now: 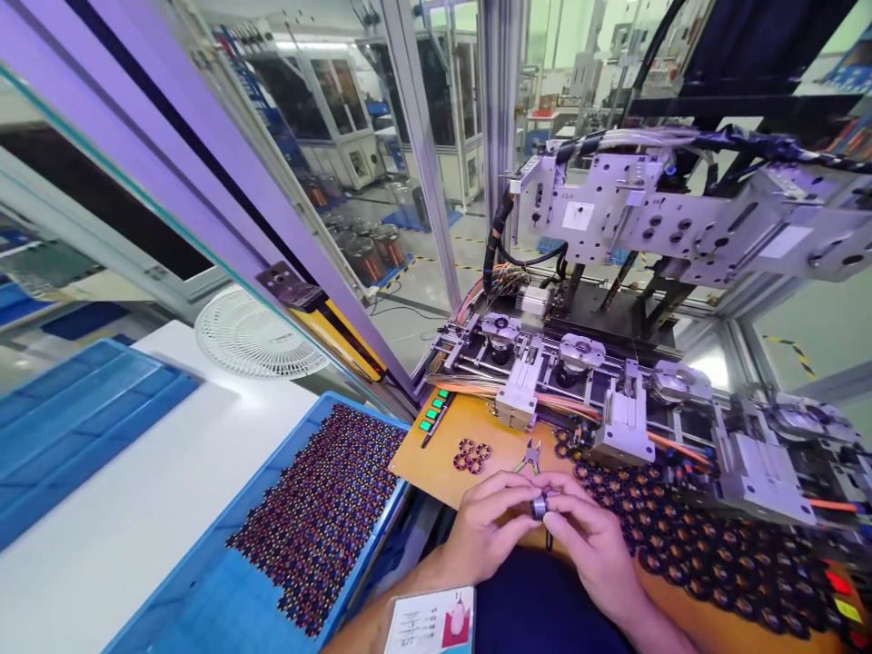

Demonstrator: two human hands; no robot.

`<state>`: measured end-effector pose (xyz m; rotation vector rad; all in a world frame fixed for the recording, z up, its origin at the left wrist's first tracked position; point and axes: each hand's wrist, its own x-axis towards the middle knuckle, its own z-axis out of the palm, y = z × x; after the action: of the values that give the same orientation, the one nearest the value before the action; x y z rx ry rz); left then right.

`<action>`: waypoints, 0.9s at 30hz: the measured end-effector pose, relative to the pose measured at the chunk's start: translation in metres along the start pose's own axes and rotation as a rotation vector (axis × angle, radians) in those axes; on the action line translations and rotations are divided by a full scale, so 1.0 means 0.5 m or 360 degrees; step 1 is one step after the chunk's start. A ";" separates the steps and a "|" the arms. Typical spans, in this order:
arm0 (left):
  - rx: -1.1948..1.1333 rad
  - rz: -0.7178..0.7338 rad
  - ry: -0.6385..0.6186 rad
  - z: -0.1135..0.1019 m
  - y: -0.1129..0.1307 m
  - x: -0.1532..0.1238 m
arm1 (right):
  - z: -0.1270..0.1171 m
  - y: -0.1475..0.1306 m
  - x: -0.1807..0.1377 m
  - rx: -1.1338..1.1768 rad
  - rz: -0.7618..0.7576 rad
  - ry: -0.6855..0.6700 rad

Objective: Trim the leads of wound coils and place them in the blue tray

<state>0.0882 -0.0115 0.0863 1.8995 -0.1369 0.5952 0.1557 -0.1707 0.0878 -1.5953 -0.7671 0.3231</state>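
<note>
A small dark ring-shaped stator (539,507) is held up between both hands, above the front edge of the orange-brown worktop (436,468). My left hand (487,525) pinches it from the left with thumb and fingers. From the right, the thumb and fingertips of my right hand (587,538) close on the same part. Just beyond the fingertips lie cutting pliers (532,454), jaws pointing away, their handles partly hidden by the hands. To their left sits a small cluster of wound stators (471,457). Many dark stators (708,554) cover the worktop on the right.
A winding machine (579,363) with several stations stands behind the worktop. Left of it, a blue tray (173,595) holds rows of stators. Green-lit buttons (434,411), a white fan (255,334) and a yellow-black frame post (341,336) are nearby. An ID card (431,622) hangs in front.
</note>
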 end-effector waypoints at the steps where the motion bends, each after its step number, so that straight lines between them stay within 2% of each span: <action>1: 0.0032 0.0012 0.0017 -0.001 -0.004 -0.001 | -0.004 -0.002 0.004 0.0005 0.0019 -0.0006; 3: 0.0180 0.0026 0.0087 -0.006 -0.019 -0.007 | -0.025 -0.013 0.022 -0.0035 0.0005 -0.0034; 5: 0.0451 0.0026 0.0226 -0.015 -0.050 -0.022 | -0.067 -0.029 0.063 -0.0215 -0.0116 -0.0088; 9: 0.1005 -0.0041 0.0559 -0.040 -0.151 -0.067 | -0.184 -0.040 0.209 -0.0949 -0.0537 -0.0073; 13: 0.1163 -0.0125 0.0660 -0.050 -0.232 -0.098 | -0.269 0.014 0.358 -0.1166 -0.0608 -0.0069; 16: 0.1120 -0.0219 0.0642 -0.047 -0.247 -0.107 | -0.283 0.066 0.414 -0.1274 -0.0633 -0.0227; 19: 0.1099 -0.0268 0.0645 -0.044 -0.244 -0.108 | -0.282 0.093 0.424 -0.1372 -0.0621 -0.0333; 27: 0.1087 -0.0305 0.0596 -0.044 -0.244 -0.107 | -0.272 0.062 0.425 -0.1741 -0.0385 -0.0536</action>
<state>0.0789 0.0479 -0.0345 2.3649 0.5494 0.9312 0.4043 -0.1399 0.1300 -2.4486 -1.5433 -0.0458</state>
